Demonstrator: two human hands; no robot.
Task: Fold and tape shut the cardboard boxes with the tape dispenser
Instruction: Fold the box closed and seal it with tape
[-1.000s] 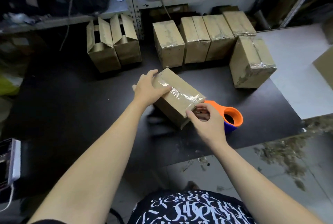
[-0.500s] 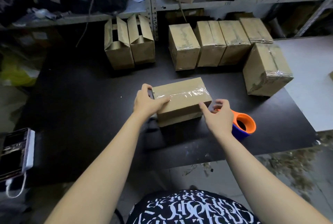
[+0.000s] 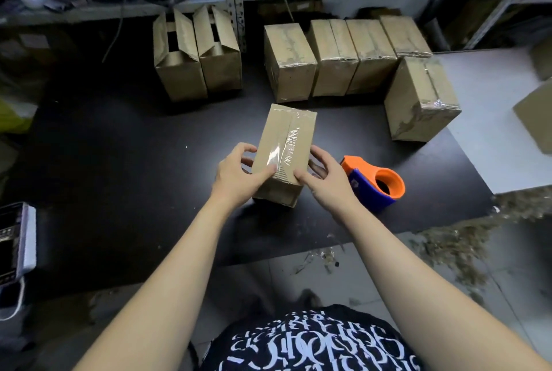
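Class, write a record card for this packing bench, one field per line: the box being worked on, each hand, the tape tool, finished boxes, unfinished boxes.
held box: closed, clear tape along its top seam
left hand: grips the box's near left side
right hand: grips its near right side
tape dispenser: orange and blue, lying untouched on the black table, right of the right hand
taped boxes: five, back right
open boxes: two, flaps up, back left
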